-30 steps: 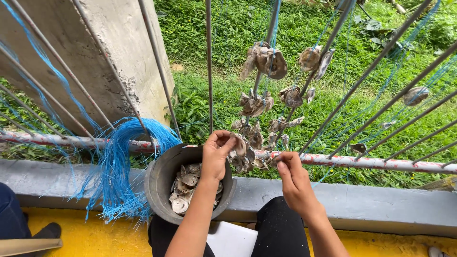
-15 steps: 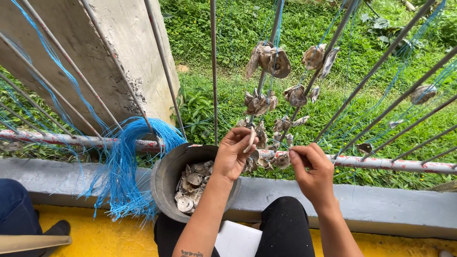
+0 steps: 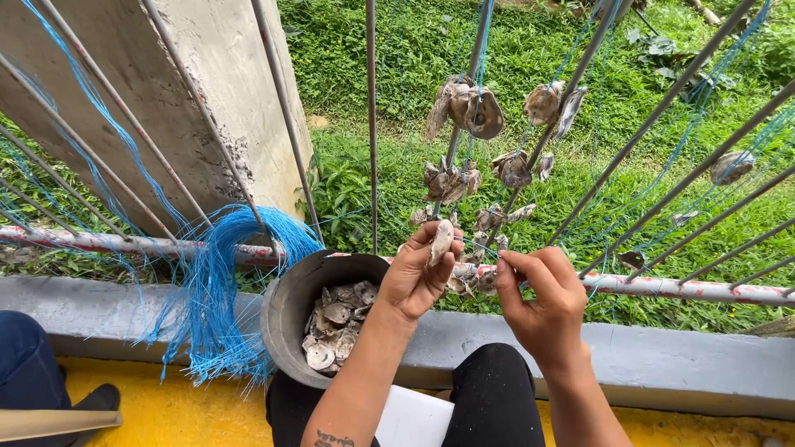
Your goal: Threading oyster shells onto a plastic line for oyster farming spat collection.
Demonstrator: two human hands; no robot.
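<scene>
Left hand: closed on a pale shell, pinched upright between thumb and fingers, just above the rail.
Right hand: fingertips pinched shut on a thin blue line that runs from it toward the shell; the line is very fine and hard to follow.
Shell: held between the two hands, in front of the bars, over the far rim of the bucket.
Bucket: dark, round, resting against the person's knee and touching the grey kerb; partly filled with loose shells.
Blue bundle: a thick hank of cord draped over the rail, hanging just left of the bucket, its ends reaching the yellow floor.
Bars: slanted metal rods fanning up from the rail, with narrow gaps between them.
Strung shells: clusters hang on the bars right above the hands, close together.
Open room: gap between the hands is small; to the right of the right hand the rail and kerb are bare.
Left edge: another person's dark trouser leg stands beside the kerb, well apart from the bucket.
</scene>
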